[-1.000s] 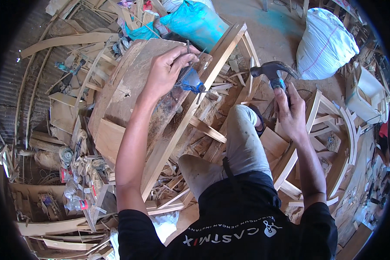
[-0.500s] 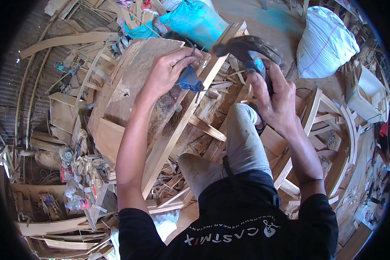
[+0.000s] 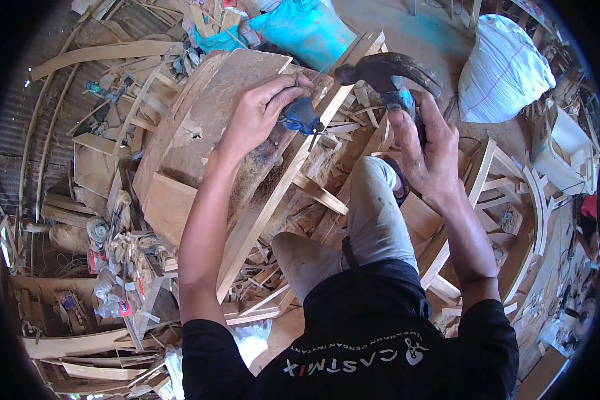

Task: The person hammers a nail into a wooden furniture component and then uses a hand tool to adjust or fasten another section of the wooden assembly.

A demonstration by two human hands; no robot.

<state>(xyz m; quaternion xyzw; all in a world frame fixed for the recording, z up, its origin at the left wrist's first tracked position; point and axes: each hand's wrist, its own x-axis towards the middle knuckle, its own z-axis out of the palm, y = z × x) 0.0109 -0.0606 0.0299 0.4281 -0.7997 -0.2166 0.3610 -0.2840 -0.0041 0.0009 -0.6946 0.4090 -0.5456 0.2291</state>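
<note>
My left hand (image 3: 261,110) is closed around a small blue tool (image 3: 301,119) with thin dark metal parts sticking out; its exact kind I cannot make out. It is held above a wooden frame's long rail (image 3: 283,193) and beside a worn, dusty board (image 3: 237,73). In my right hand (image 3: 428,157) is a claw hammer (image 3: 388,72), gripped by its handle. The hammer's dark striking face points left toward the blue tool, with a gap between them. The claw curves off to the right.
Wood scraps (image 3: 267,277) lie around the frame below my hands. A curved wooden frame (image 3: 533,213) stands at the right, near a white sack (image 3: 503,70) and a whitish container (image 3: 567,150). Turquoise sacks (image 3: 303,30) sit at the far side. A plastic bottle (image 3: 113,309) lies left.
The blue tool has shifted slightly right and turned a little in my left hand. The hammer head has moved slightly to the right and its face stays apart from the tool.
</note>
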